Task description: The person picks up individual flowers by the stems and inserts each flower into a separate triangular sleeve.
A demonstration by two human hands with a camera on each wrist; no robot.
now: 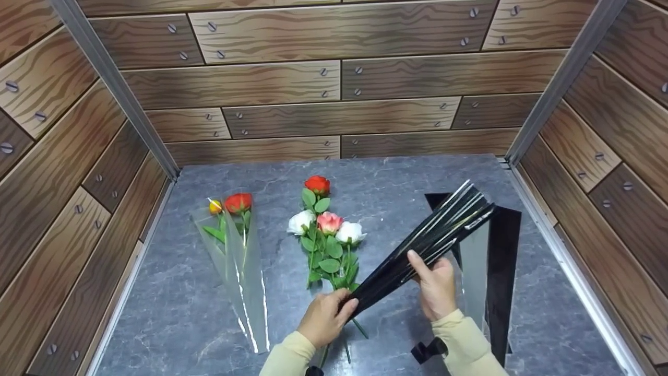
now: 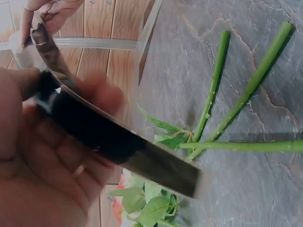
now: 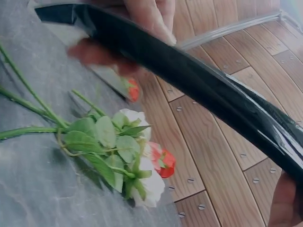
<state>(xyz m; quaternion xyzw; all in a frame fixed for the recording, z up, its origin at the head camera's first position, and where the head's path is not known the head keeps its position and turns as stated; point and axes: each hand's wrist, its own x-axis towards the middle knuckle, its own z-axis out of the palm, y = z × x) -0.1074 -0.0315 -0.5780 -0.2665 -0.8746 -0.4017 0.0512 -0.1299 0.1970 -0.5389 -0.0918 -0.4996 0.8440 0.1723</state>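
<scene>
A black, shiny plastic flower sleeve (image 1: pixel 389 277) is held slantwise above the tabletop, its wide end up to the right. At its narrow lower end my left hand (image 1: pixel 324 316) pinches it between thumb and fingers. My right hand (image 1: pixel 437 287) grips it about halfway up, thumb on top. Behind the left hand lie artificial roses: a red rose (image 1: pixel 317 185), a pink rose (image 1: pixel 330 223), and a white rose (image 1: pixel 301 223) and another white rose (image 1: pixel 350 232) on either side. Their green stems (image 2: pixel 253 87) cross beneath the sleeve.
On the left lies a clear sleeve (image 1: pixel 255 308) with a red rose (image 1: pixel 239 202) and a small yellow-orange flower (image 1: pixel 215 207) inside. Another black sleeve (image 1: pixel 505 250) with a clear panel lies at right. Wood-patterned walls (image 1: pixel 339 78) enclose the grey marbled tabletop (image 1: pixel 172 313) at back and sides.
</scene>
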